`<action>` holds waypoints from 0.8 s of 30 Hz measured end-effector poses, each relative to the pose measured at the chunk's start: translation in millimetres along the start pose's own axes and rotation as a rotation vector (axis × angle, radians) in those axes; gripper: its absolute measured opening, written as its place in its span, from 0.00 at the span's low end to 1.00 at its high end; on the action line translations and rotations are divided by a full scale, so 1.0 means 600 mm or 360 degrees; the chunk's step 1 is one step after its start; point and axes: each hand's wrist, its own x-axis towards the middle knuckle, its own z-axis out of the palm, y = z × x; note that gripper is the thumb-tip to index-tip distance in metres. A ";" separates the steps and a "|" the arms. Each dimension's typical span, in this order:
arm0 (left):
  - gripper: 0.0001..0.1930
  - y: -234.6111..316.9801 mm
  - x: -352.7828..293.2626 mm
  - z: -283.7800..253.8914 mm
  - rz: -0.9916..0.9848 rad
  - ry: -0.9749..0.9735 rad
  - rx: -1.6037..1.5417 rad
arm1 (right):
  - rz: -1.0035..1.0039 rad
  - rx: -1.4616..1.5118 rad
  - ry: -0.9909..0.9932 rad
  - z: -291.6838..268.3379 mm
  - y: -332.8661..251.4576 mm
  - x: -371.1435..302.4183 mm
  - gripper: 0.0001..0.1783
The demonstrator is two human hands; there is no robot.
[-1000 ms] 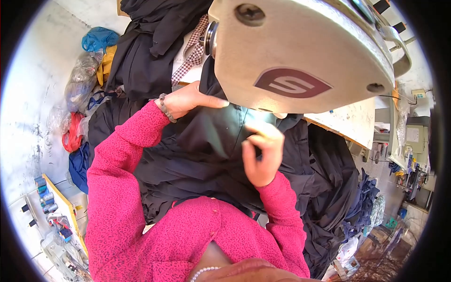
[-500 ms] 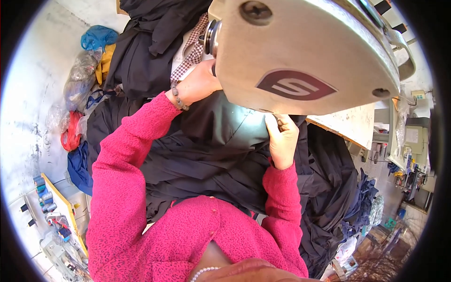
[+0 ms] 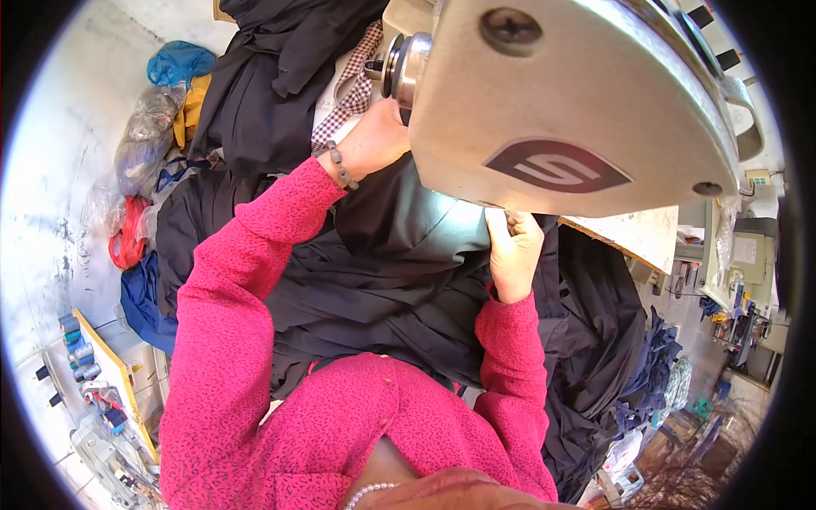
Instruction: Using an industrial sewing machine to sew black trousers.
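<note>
The beige sewing machine (image 3: pixel 561 110) fills the upper right, its lamp lighting the dark cloth (image 3: pixel 425 225) below its head. My left hand (image 3: pixel 374 140), a beaded bracelet on its wrist, reaches to the machine's left side, beside a round metal part (image 3: pixel 406 68). Its fingers are hidden behind the casing, so what they touch does not show. Just under the machine's lower edge, my right hand (image 3: pixel 516 255) is closed, thumb and curled fingers pinching the lit cloth near its right side. The needle area is hidden by the machine head.
Black fabric (image 3: pixel 365 297) spreads across my front, with more dark garments (image 3: pixel 272 93) heaped at the far left. Beyond lies a checked cloth strip (image 3: pixel 353 93). Plastic bags (image 3: pixel 149 127) line the left wall. A pale tabletop (image 3: pixel 633 234) extends right; thread spools (image 3: pixel 81 348) stand lower left.
The machine and my left hand sit slightly farther right in the picture. My right hand stays at almost the same place, its fingers still on the cloth.
</note>
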 end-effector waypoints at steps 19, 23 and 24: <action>0.10 -0.088 0.057 0.043 0.0595 -0.0157 -0.0854 | -0.0001 0.0011 -0.0054 0.001 0.007 0.003 0.08; 0.10 -0.090 0.057 0.043 0.0577 -0.0148 -0.0862 | 0.0030 0.0034 -0.0059 0.003 0.002 0.003 0.06; 0.10 -0.091 0.058 0.043 0.0570 -0.0145 -0.0866 | 0.0029 0.0049 -0.0041 0.005 0.001 0.002 0.04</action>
